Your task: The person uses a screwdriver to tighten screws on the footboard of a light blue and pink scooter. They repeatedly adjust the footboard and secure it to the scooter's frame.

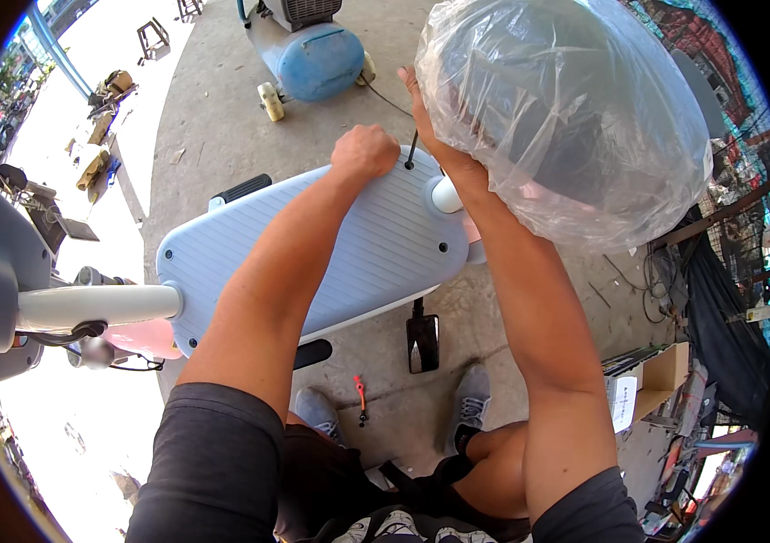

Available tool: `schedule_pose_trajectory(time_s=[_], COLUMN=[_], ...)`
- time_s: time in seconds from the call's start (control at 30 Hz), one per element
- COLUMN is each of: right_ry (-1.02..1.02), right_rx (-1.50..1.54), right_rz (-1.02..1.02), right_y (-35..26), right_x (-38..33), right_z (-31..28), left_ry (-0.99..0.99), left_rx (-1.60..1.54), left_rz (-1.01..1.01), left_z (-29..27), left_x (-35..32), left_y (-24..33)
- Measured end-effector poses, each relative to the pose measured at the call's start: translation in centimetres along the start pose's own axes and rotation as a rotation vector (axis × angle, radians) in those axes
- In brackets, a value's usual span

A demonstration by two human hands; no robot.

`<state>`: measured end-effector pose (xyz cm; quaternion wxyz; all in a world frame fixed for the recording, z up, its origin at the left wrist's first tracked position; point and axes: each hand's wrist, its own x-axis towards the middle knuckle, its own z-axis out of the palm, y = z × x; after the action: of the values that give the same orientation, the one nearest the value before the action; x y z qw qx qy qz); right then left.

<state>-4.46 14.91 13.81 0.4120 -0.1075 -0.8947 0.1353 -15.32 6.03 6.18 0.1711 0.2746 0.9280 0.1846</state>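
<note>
A pale blue ribbed footboard (385, 244) of a scooter lies across the middle of the view. My left hand (364, 150) is a closed fist at its far edge, next to a thin dark tool shaft (411, 150) standing on the board; whether the fist grips it is hidden. My right hand (430, 127) reaches under a seat wrapped in clear plastic (566, 118), fingers spread against the wrap, beside a white round cap (446, 195). Nothing shows in that hand.
A blue air compressor tank (317, 59) stands ahead on the concrete floor. A black mirror-like part (422, 342) and a small red-handled tool (361, 398) lie by my feet. The scooter's white front column (95, 306) is at left; cardboard boxes (647, 380) at right.
</note>
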Motion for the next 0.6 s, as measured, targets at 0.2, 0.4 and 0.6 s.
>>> schedule_pose_trajectory(time_s=[0.2, 0.4, 0.6], right_ry=[0.132, 0.253, -0.261], right_rx=[0.364, -1.245, -0.494], right_rz=[-0.083, -0.305, -0.126], right_y=[-1.8, 2.1, 1.5], right_x=[0.9, -1.3, 0.2], right_z=[-1.0, 2.7, 0.1], left_ry=[-0.004, -0.001, -0.012], left_rx=[-0.015, -0.021, -0.003], left_rz=[-0.01, 0.027, 0.027], left_z=[-0.3, -0.2, -0.5], left_x=[-0.5, -0.3, -0.5], left_y=[0.4, 0.5, -0.2])
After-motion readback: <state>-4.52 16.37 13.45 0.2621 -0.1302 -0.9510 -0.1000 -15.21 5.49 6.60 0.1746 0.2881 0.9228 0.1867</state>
